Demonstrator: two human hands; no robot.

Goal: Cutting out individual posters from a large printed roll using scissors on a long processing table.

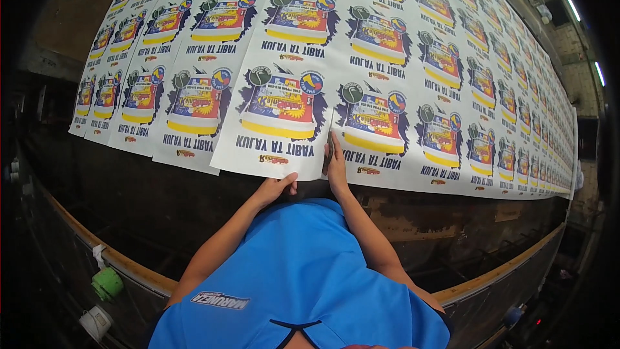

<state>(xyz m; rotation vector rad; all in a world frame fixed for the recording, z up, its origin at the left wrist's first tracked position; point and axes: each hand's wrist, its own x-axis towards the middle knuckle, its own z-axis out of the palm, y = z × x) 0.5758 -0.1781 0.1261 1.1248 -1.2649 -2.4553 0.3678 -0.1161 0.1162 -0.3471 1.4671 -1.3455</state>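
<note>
A wide white printed sheet (445, 174), covered in repeated red, yellow and blue designs, lies over a long table in front of me. My left hand (279, 185) is closed on the near edge of one panel (274, 165), with the thumb on top and the fingers curled below. Just to its right, my right hand (336, 167) is closed at a slit between that panel and the rest of the sheet. A small dark thing shows beside its fingers, mostly hidden, so its kind is unclear. The slit runs from the near edge up past the fingertips.
Several separate printed strips (187, 116) overlap on the table at the left. Below the near edge runs a dark recess with a wooden rail (139, 270) on my side. A green roll (107, 283) and a white bucket (95, 321) are at the lower left.
</note>
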